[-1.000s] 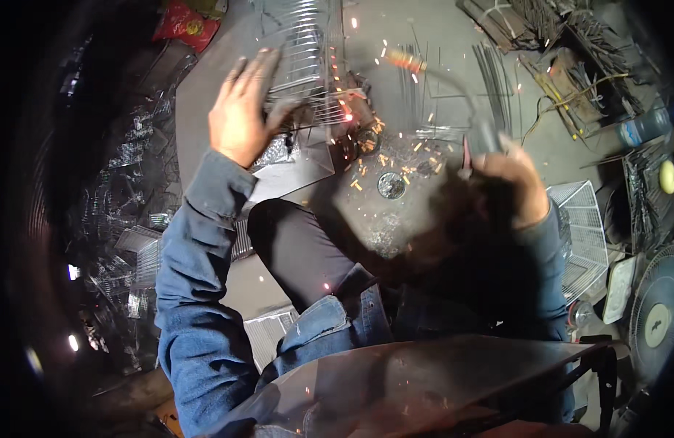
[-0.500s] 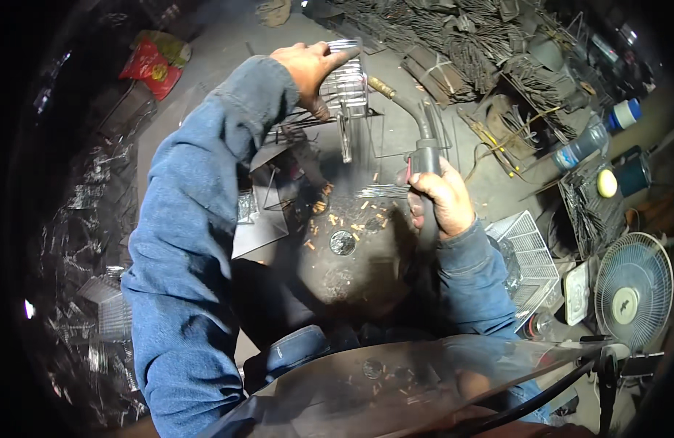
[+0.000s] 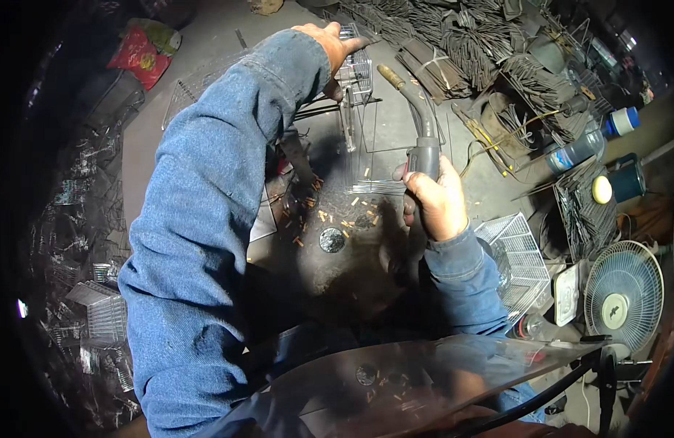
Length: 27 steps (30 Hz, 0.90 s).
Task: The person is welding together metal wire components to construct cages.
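My left hand [image 3: 331,51] reaches to the far side with its thumb and fingers spread around a small silver wire basket [image 3: 361,77]. The sleeve and back of the hand hide part of the basket. A welding torch [image 3: 424,153] is gripped in my right hand [image 3: 440,204], with the thumb by its red trigger. The torch's bent neck points away from me, and its brass-coloured nozzle sits just right of the basket, apart from it. Below the basket a metal clamp-like bar [image 3: 348,128] stands over thin wire frames and a bundle of straight wires [image 3: 377,187].
Cigarette butts lie around a round metal disc [image 3: 332,239]. At right are a white wire basket [image 3: 523,255], a fan [image 3: 621,296] and a water bottle [image 3: 578,152]. Wire stacks [image 3: 461,44] fill the far right. A clear visor [image 3: 395,372] crosses the near edge.
My left hand has moved farther away and to the right, and the wire basket sits at a different angle. The torch nozzle stands a little farther from it. The whole view has shifted slightly.
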Tool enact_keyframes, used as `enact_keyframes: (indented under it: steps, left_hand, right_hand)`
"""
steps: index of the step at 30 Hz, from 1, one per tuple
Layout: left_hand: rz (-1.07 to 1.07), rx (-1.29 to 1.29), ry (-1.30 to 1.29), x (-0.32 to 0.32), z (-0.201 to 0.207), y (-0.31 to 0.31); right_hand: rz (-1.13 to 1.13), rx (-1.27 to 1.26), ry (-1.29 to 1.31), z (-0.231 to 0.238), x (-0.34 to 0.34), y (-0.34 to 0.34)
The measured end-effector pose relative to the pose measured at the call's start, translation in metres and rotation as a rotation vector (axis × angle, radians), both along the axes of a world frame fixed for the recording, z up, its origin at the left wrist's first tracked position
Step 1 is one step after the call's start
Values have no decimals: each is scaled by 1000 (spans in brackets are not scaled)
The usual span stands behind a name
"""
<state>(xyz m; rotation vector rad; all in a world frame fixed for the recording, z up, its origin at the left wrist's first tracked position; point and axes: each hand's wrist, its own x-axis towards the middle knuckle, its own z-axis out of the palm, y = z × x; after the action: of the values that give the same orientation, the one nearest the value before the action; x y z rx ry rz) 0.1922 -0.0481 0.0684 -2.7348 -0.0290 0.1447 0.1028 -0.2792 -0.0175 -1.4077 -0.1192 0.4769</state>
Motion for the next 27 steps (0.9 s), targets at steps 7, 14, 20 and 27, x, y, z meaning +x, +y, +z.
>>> enact_keyframes:
  steps: [7,14,20,27]
  left_hand:
    - [2,-31,-19,3,0,1]
    - [-225,-159,-69,7,-3,7]
    - [-235,-250,-150,25,-17,1]
    - [153,-251,-131,37,-34,32]
  right_hand:
    - [22,-75,-51,4,-10,3]
    - [-21,-69,-73,1,-10,10]
    - [-4,-72,-89,0,-8,9]
    - [30,-78,-61,0,-9,5]
